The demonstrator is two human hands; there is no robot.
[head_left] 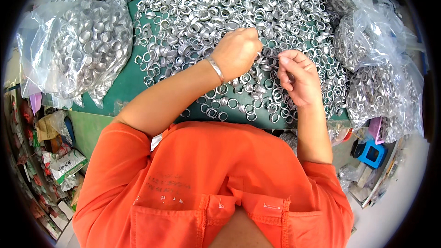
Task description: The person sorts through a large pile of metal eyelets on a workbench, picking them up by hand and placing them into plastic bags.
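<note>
A wide heap of silver-grey metal rings (220,0) covers the green tabletop, piled thick at the far side and scattered more thinly toward me. My left hand (238,54), a metal bangle (214,69) on its wrist, reaches over the middle of the heap. Its back faces up and the fingers curl downward, so whatever they hold is hidden. Just to its right is my right hand (299,77), closed with thumb and index finger drawn together above the rings. Anything between those fingertips is too small to make out. The two hands are apart.
Clear plastic bags full of metal rings stand at the left (87,41) and right (381,87) of the green tabletop (115,85). Lower left, a shelf holds packets and a white-and-green sack (68,165). A blue plastic object (372,154) sits low at the right.
</note>
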